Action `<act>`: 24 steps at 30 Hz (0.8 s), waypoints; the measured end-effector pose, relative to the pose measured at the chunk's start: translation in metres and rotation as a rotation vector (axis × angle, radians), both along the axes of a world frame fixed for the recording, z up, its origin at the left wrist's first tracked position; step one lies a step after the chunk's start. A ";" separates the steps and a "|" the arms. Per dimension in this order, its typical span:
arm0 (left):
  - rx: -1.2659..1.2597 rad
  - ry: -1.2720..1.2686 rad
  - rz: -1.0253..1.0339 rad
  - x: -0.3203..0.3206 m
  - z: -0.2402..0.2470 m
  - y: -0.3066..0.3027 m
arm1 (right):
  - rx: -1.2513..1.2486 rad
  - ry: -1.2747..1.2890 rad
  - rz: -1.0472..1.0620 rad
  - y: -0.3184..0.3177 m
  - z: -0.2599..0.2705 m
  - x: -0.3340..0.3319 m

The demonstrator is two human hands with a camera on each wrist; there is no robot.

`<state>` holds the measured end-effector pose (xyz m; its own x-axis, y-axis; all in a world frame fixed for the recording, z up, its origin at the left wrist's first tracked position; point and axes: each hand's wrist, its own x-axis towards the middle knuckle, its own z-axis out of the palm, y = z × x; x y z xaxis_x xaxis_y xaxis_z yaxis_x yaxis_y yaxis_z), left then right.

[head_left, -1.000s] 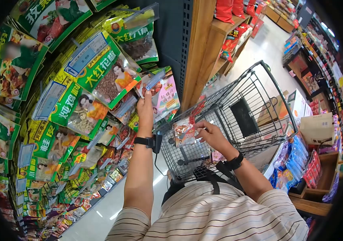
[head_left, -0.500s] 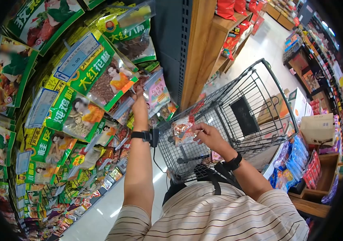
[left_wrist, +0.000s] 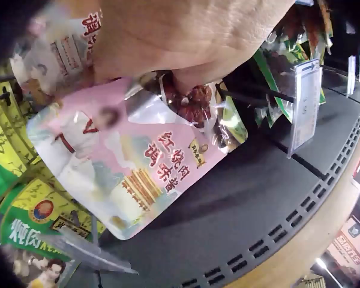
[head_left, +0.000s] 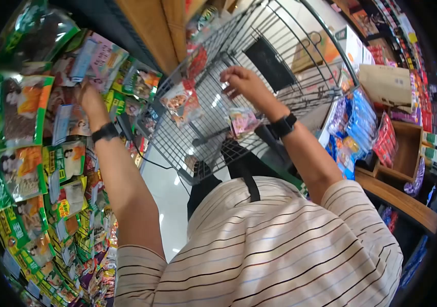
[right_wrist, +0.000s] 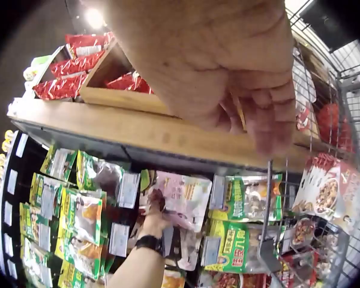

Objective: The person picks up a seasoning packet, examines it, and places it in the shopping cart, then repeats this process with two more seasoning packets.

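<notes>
At the rack, my left hand (head_left: 91,100) reaches in among hanging packets. In the left wrist view my left hand (left_wrist: 186,36) grips the upper edge of a pink braised-pork seasoning sauce packet (left_wrist: 138,165), its thumb against the front; some fingers are hidden. A similar packet (left_wrist: 60,60) hangs behind it. Over the shopping cart (head_left: 205,120), my right hand (head_left: 246,87) hovers with loosely bent fingers and nothing in them. To its left, a food packet (head_left: 180,102) with a bowl picture lies in the cart, apart from the hand; a pink packet (head_left: 244,122) is below.
Green and yellow spice packets (head_left: 21,174) hang in rows at left, with price tags (left_wrist: 306,108) sticking out on hooks. A wooden post (head_left: 152,30) rises beside the rack. Right of the cart stand a cardboard box (head_left: 385,87) and blue bags (head_left: 359,120).
The head view has turned, shifting rack and cart left and upward. My left hand stays at the pink packets. My right hand now sits farther from the food packet in the cart.
</notes>
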<state>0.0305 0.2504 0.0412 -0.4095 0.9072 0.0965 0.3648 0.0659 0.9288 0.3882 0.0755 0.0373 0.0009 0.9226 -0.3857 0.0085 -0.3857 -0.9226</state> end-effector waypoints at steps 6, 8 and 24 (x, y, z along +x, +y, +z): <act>-0.064 0.069 -0.117 0.001 -0.056 -0.078 | -0.108 -0.003 -0.060 0.018 -0.031 0.036; -0.104 0.004 -0.208 0.007 -0.056 -0.110 | -0.168 0.013 -0.011 0.027 -0.056 0.040; -0.598 -0.308 -0.230 0.072 -0.052 -0.253 | -0.516 -0.016 0.089 0.079 -0.267 -0.031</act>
<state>0.1022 -0.0022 -0.0105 -0.1299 0.8354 -0.5341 0.1568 0.5492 0.8209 0.3569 0.1542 -0.2302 -0.0594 0.6092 -0.7908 0.0740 -0.7873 -0.6121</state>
